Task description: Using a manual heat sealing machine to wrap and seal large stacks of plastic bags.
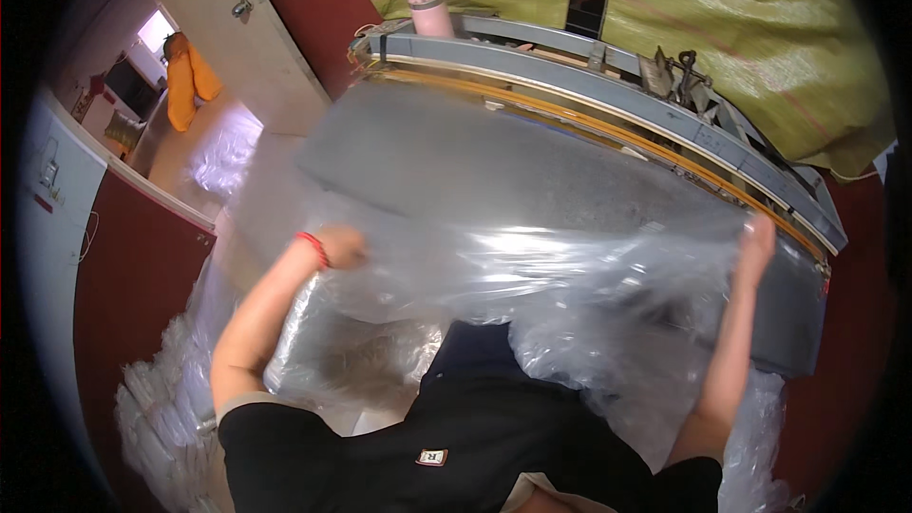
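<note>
A wide sheet of clear plastic film [522,252] stretches between my two hands, over the near part of a dark grey work surface [446,142]. My left hand [342,247], with a red band at the wrist, is closed on the film's left side. At the right, near the machine's long bar, my right hand [757,237] grips the other side of the film, arm stretched out. The film is blurred by motion and shines with creases in the middle. Its lower part hangs in folds in front of my body.
Behind the surface runs a long grey metal frame [570,66] with an orange strip. A pink bottle [427,5] stands at its left end, and dark metal clamps [682,76] sit at its right. Plastic bundles [161,408] lie at lower left. A door [242,28] stands open.
</note>
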A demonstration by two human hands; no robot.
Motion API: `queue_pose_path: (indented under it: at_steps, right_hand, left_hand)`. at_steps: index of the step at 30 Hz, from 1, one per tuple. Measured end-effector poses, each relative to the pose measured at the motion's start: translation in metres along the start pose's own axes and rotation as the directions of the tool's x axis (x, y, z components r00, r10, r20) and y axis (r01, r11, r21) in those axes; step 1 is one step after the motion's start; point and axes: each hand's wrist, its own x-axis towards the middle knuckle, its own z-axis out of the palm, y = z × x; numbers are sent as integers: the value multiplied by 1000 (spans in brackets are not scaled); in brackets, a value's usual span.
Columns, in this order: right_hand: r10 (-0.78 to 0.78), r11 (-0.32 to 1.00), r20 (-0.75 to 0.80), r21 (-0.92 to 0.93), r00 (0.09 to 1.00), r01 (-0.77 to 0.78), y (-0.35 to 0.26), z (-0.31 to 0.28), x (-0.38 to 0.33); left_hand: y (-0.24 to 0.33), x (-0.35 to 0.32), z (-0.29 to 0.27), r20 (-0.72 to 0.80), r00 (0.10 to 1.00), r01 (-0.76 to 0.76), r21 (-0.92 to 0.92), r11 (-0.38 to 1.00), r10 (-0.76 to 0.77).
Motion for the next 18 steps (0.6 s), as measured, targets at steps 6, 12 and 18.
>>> queue_pose_path:
  at_steps: [6,12,18]
  right_hand:
    - [-184,906,-175,-413,967,98,103,-199,97]
    - [-147,629,-379,-749,914,-209,86,-282,96]
    - [-30,206,-324,-928,946,-311,97,-307,86]
  left_hand:
    - [-208,-82,-46,-545,521,651,-244,719,-657]
    - [-100,14,-131,-774,-316,38,-588,808,-549]
    - [-101,124,-62,-568,423,486,-516,706,-706]
